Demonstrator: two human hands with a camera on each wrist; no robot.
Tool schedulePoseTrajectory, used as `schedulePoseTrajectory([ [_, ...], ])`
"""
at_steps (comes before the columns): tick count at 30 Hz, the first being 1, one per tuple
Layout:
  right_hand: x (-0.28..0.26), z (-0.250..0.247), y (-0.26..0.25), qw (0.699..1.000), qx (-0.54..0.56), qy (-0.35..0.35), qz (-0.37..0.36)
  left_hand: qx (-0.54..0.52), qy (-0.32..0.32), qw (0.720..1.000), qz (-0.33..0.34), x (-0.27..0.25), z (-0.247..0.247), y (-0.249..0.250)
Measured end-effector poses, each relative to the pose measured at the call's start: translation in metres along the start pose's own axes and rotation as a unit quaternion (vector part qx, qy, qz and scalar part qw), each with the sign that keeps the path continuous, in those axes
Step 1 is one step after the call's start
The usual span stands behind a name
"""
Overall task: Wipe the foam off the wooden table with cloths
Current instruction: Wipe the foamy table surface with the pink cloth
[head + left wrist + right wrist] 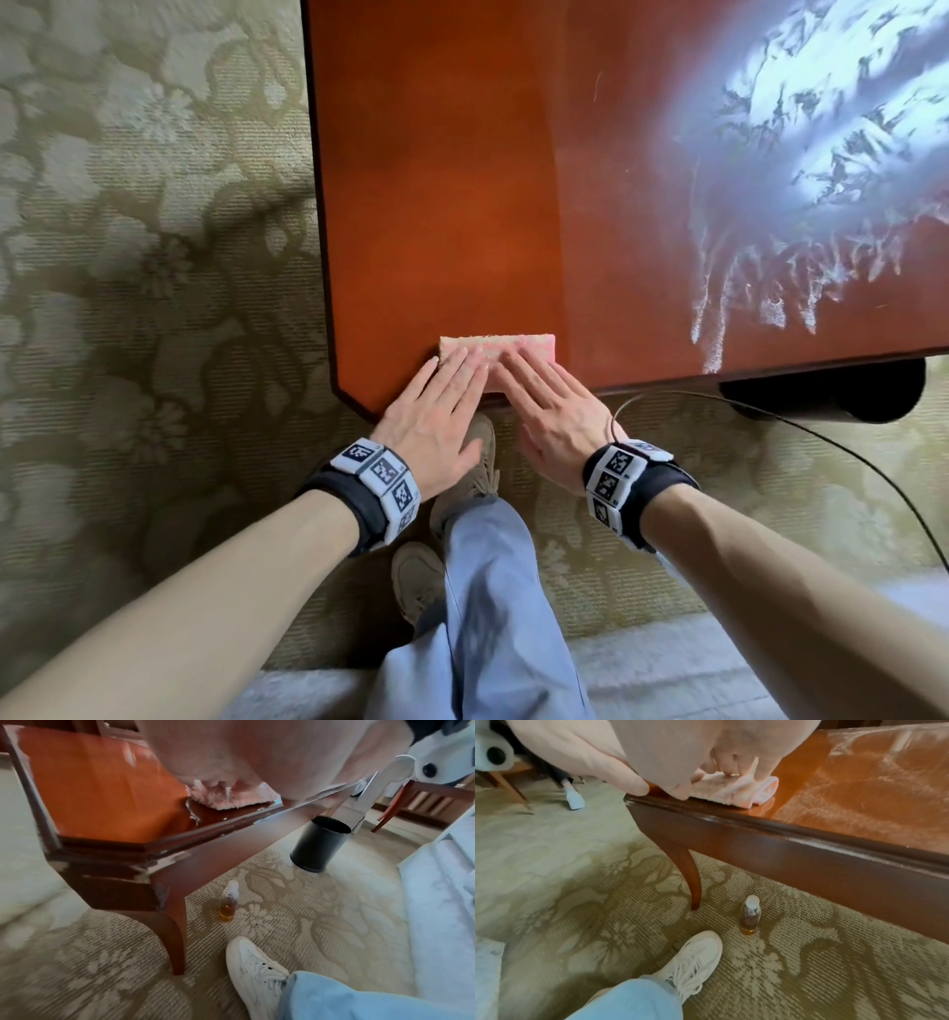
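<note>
A folded pink cloth lies at the near edge of the reddish wooden table, near its left corner. Both hands press flat on it with straight fingers: my left hand on its left half, my right hand on its right half. From the left wrist the cloth shows under my fingers; from the right wrist it shows folded under my fingertips. White foam is smeared over the table's right part, with streaks running toward the near edge. The table's left part is bare wood.
A black waste bin stands under the table at the right. A small bottle of amber liquid stands on the patterned carpet under the table edge. My feet in pale shoes are close to the table. A black cable runs across the carpet.
</note>
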State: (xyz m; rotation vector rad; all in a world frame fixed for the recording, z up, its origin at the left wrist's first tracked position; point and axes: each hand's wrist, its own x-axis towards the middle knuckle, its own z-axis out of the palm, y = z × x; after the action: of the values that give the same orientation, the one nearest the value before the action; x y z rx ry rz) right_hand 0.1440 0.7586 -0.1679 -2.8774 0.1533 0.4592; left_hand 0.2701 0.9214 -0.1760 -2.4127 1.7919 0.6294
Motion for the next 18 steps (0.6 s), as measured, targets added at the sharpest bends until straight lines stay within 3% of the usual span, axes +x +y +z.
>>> schedulePoseTrajectory([
  [9,0.035,0.012,0.002,0.996,0.043,0.01,0.073,0.031,0.003,0.998,-0.05,0.032,-0.004,-0.011],
  [18,0.149,-0.034,0.066,0.995,0.056,0.056,0.068,0.02,0.044,0.996,-0.071,0.132,-0.048,-0.092],
])
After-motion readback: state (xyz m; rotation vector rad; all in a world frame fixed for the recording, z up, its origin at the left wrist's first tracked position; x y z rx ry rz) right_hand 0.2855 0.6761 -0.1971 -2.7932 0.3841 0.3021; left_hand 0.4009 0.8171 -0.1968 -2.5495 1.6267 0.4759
